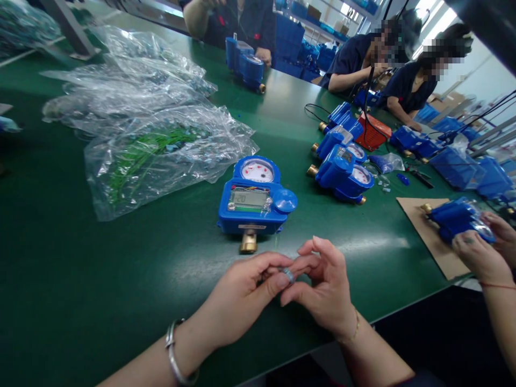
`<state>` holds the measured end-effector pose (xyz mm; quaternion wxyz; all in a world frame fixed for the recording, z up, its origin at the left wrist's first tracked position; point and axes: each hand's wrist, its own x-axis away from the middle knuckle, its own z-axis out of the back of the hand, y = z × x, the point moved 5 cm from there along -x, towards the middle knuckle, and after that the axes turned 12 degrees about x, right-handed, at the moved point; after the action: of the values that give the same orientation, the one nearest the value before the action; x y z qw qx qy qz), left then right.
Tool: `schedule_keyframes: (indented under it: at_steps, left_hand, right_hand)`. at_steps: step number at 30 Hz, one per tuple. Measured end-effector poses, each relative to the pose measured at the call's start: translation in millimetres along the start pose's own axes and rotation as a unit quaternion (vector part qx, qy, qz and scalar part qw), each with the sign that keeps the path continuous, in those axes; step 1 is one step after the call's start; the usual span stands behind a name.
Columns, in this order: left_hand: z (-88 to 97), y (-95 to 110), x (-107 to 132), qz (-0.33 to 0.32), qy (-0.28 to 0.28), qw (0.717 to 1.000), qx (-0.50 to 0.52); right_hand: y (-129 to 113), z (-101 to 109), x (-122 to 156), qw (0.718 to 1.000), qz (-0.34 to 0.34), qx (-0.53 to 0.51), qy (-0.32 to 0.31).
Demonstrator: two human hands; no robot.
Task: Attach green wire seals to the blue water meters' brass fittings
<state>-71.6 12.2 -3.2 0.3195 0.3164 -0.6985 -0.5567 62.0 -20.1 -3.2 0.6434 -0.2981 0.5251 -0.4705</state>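
Note:
My left hand (242,295) and my right hand (322,285) meet just above the green table's near edge (121,279). Both pinch a small ring-shaped part (287,274) between fingertips; its make is hard to tell. Right behind them a blue water meter (255,200) lies flat, with a white dial, an LCD window, a round blue cap and a brass fitting (248,243) pointing toward me.
Crumpled clear plastic bags (153,150), one with green wires, lie at left. More blue meters (342,172) sit at right. A co-worker's hands (484,247) hold a bagged meter (455,217) over cardboard (427,236). Other people sit across the table.

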Motion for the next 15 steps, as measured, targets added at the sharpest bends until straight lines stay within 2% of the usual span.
schedule_keyframes:
  at_steps: [4, 8, 10, 13, 15]
  left_hand:
    - [4.3, -1, -2, 0.02, 0.047, 0.997, 0.066]
    - [6.0, 1, -2, 0.008, 0.073, 0.997, 0.039]
    - [5.4, 2, -2, -0.005, 0.073, 0.997, 0.023]
    - [4.4, 5, -1, -0.062, 0.076, 0.994, -0.036]
    - [3.3, 6, 1, -0.093, 0.079, 0.99, -0.074]
  right_hand:
    - [-1, 6, -2, 0.991, -0.003, 0.132, 0.016]
    - [-12, -4, 2, 0.951, 0.047, 0.301, -0.059]
    - [-17, -8, 5, 0.927, 0.087, 0.358, -0.071]
    - [-22, -11, 10, 0.903, 0.13, 0.406, -0.056]
    - [-23, -13, 11, 0.91, 0.127, 0.392, -0.052]
